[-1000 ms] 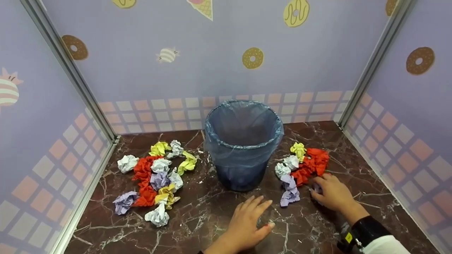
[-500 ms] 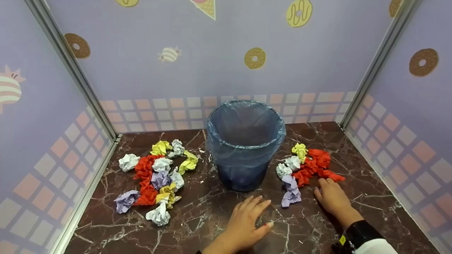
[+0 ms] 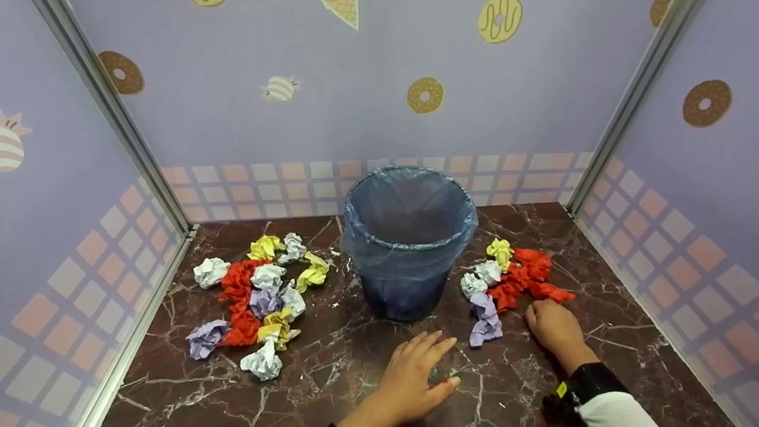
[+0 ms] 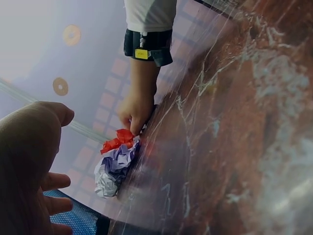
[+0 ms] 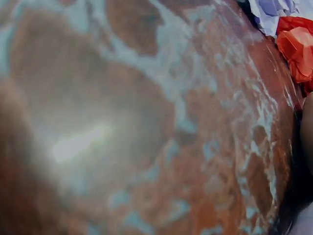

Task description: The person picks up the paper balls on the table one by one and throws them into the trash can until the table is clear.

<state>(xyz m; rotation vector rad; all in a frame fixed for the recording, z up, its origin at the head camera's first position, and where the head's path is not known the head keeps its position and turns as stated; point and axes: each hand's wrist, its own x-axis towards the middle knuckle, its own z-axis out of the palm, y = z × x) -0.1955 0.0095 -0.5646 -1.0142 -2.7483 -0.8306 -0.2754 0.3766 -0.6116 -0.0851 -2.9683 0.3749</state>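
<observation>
My right hand (image 3: 554, 329) is curled into a fist low over the table, right of the crumpled paper. The purple wad it grips is hidden by the fingers. Just beyond the knuckles lie red crumpled papers (image 3: 519, 281), with a purple one (image 3: 486, 320), white ones (image 3: 488, 272) and a yellow one (image 3: 500, 251) beside them. In the left wrist view, this fist is close to the red and purple papers. My left hand (image 3: 409, 376) holds nothing, fingers spread, over the table in front of the blue bin (image 3: 406, 290).
The bin is lined with a clear bag (image 3: 409, 246) folded over its rim. Left of it, another heap of red papers (image 3: 242, 302), yellow papers (image 3: 278, 326), white papers (image 3: 262, 360) and purple papers (image 3: 207, 338) covers the marbled table (image 3: 332, 379). Patterned panels (image 3: 522, 107) enclose three sides.
My right hand has curled in and drawn slightly toward me; the purple wad that showed at its fingers is now out of sight. A red paper behind it has come into view. The left hand stays put.
</observation>
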